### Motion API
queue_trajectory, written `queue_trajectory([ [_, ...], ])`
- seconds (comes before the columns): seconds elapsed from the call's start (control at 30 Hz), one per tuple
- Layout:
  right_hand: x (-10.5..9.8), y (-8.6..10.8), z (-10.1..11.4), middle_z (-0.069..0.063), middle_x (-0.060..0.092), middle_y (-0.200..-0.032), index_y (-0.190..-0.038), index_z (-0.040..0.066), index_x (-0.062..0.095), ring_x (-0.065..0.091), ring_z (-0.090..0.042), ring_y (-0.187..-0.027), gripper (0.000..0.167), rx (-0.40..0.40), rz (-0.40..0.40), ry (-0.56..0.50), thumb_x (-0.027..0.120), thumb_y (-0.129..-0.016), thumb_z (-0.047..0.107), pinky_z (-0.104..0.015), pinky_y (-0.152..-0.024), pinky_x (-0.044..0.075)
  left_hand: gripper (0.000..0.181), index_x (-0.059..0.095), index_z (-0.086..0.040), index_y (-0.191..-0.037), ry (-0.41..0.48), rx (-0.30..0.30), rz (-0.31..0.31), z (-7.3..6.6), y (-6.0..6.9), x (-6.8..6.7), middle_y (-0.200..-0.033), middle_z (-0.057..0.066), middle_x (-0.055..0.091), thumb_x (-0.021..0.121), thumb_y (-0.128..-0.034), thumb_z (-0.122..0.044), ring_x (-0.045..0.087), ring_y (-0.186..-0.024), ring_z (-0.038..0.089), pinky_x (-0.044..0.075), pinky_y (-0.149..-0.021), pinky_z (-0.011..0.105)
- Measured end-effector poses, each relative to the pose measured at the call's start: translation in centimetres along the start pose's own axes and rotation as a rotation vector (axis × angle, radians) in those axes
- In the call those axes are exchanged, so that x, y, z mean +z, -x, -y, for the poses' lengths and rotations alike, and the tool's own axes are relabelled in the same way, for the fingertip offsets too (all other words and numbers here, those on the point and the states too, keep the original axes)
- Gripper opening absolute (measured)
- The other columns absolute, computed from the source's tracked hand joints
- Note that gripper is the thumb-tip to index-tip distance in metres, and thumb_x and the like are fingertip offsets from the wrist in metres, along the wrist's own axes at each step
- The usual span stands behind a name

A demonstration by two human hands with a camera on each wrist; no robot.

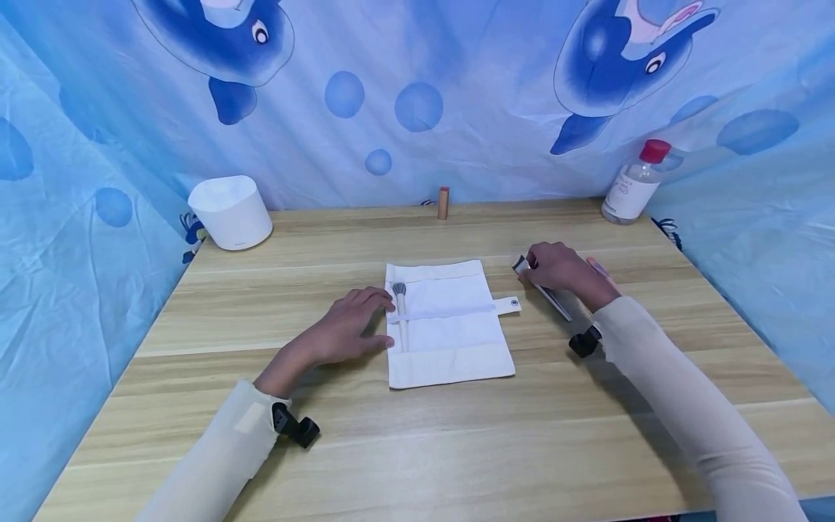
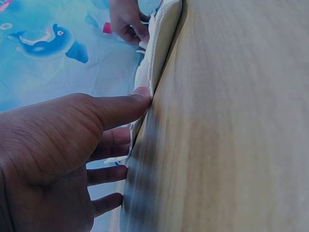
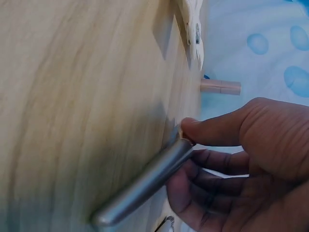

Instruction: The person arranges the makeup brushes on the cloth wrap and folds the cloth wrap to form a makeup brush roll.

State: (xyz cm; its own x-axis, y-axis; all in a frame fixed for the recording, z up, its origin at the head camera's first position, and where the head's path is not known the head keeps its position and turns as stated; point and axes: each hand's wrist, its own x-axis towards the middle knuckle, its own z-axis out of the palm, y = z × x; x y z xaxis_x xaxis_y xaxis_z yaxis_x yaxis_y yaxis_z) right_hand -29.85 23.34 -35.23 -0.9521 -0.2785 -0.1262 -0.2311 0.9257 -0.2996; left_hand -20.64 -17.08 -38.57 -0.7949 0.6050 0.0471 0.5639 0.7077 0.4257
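Observation:
A white fabric brush roll [image 1: 457,362] lies unfolded on the table, its snap tab [image 1: 507,305] pointing right. One makeup brush [image 1: 401,319] is tucked under the strap near its left side, bristles toward the back. My left hand [image 1: 349,326] rests at the roll's left edge, fingers spread; in the left wrist view the thumb [image 2: 128,106] touches that edge. To the right of the roll, my right hand [image 1: 561,272] pinches a second makeup brush [image 3: 145,183] with a silver handle, slanted low over the table. The fingers partly cover its head end.
A white rounded container [image 1: 231,217] stands at the back left. A small copper-coloured tube [image 1: 443,203] stands upright at the back edge. At the back right is a clear bottle [image 1: 629,192] with a red cap. A peach-coloured item [image 1: 599,267] lies partly hidden behind the right hand.

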Motion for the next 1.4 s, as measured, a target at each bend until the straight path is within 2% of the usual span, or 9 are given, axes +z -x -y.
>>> queue_trajectory([
  [0.1,-0.2,-0.3,0.1,-0.013,0.065,-0.094,-0.11,0.001,0.061,0.057,-0.027,-0.078,0.029,-0.04,-0.073,-0.038,0.063,-0.097,0.027,-0.04,-0.067,0.045,0.059,0.053,-0.008,-0.138,-0.005,0.004,-0.001,0.0,0.0,0.0,-0.149,0.007,0.042,0.072,-0.0925,-0.041,0.034,-0.139,0.031,0.027,-0.11,0.059],
  [0.17,-0.4,-0.5,0.4,-0.016,0.068,-0.1,-0.115,0.001,0.061,0.062,-0.029,-0.083,0.029,-0.074,-0.134,-0.078,0.062,-0.099,0.025,-0.043,-0.07,0.048,0.059,0.053,-0.008,-0.137,-0.005,0.011,-0.008,-0.1,0.0,0.0,-0.149,0.007,0.042,0.072,-0.0922,-0.04,0.035,-0.139,0.032,0.028,-0.11,0.059],
  [0.4,-1.3,-1.2,2.1,-0.017,0.069,-0.102,-0.11,0.002,0.063,0.065,-0.03,-0.09,0.023,-0.158,-0.325,-0.237,0.062,-0.1,0.023,-0.045,-0.074,0.049,0.056,0.054,-0.007,-0.134,-0.006,0.026,-0.029,-0.1,0.0,0.2,-0.147,0.009,0.044,0.074,-0.0907,-0.037,0.037,-0.136,0.032,0.029,-0.108,0.059],
  [0.6,-1.3,-1.4,4.1,-0.011,0.069,-0.099,-0.112,0.005,0.064,0.065,-0.025,-0.089,0.024,-0.189,-0.408,-0.326,0.063,-0.1,0.026,-0.043,-0.076,0.048,0.056,0.054,-0.007,-0.134,-0.005,0.012,-0.015,0.0,0.1,0.2,-0.148,0.008,0.043,0.074,-0.0912,-0.038,0.036,-0.137,0.032,0.029,-0.109,0.059],
  [0.77,-0.9,-1.4,5.5,-0.009,0.068,-0.092,-0.113,0.009,0.063,0.064,-0.021,-0.08,0.023,-0.229,-0.415,-0.403,0.063,-0.101,0.028,-0.039,-0.068,0.046,0.056,0.054,-0.007,-0.134,-0.003,0.017,-0.016,-0.1,0.1,0.1,-0.148,0.008,0.043,0.073,-0.0916,-0.037,0.036,-0.137,0.032,0.029,-0.108,0.06],
  [0.97,-0.3,-1.8,7.2,-0.006,0.067,-0.09,-0.115,0.011,0.063,0.066,-0.025,-0.076,0.022,-0.253,-0.388,-0.532,0.066,-0.099,0.026,-0.036,-0.06,0.049,0.056,0.054,-0.007,-0.135,-0.008,0.019,-0.02,-0.1,0.1,0.1,-0.148,0.008,0.043,0.073,-0.0917,-0.038,0.036,-0.137,0.032,0.029,-0.109,0.059],
  [1.17,0.6,-2.2,8.7,-0.007,0.07,-0.092,-0.123,0.007,0.058,0.07,-0.027,-0.077,0.031,-0.256,-0.324,-0.655,0.067,-0.098,0.024,-0.034,-0.065,0.057,0.056,0.054,-0.006,-0.134,-0.008,0.032,-0.034,-0.1,0.0,0.1,-0.147,0.009,0.044,0.075,-0.0909,-0.036,0.036,-0.137,0.034,0.029,-0.108,0.061],
  [1.4,1.3,-2.6,10.4,-0.01,0.071,-0.099,-0.134,0.007,0.049,0.072,-0.025,-0.076,0.043,-0.274,-0.277,-0.734,0.068,-0.098,0.021,-0.034,-0.068,0.059,0.055,0.054,-0.007,-0.134,-0.01,0.036,-0.034,0.0,0.0,0.2,-0.147,0.009,0.044,0.074,-0.0915,-0.037,0.037,-0.136,0.033,0.03,-0.107,0.061],
])
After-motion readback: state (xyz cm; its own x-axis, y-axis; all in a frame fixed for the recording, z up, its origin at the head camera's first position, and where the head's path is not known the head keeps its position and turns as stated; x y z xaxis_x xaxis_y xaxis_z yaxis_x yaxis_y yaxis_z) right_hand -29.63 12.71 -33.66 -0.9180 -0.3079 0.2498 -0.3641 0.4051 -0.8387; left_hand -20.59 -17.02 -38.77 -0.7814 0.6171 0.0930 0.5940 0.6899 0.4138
